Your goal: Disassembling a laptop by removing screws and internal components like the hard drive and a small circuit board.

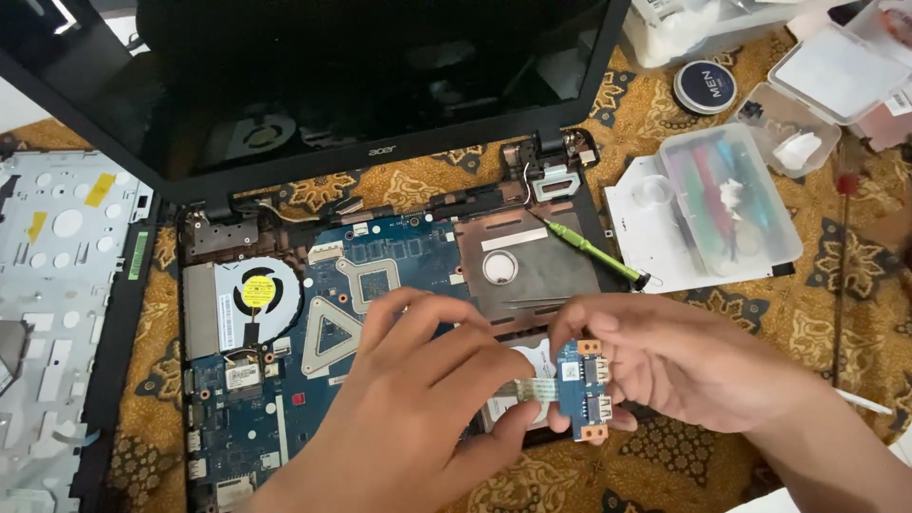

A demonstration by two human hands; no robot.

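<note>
An opened laptop base [408, 249] lies in front of me with its blue mainboard, cooling fan [256, 293] and dark screen [361, 66] exposed. My right hand [665, 356] holds a small blue daughterboard [582, 378] with two ports above the base's right front corner. My left hand [418, 399] pinches the flat ribbon cable [521, 389] that runs into that small board.
A green-handled screwdriver [594, 249] lies across the base's right side. The removed keyboard cover [57, 323] sits upside down at the left. Clear plastic boxes [731, 204] of small parts, a round tin [705, 86] and a white sheet sit at the right on the patterned cloth.
</note>
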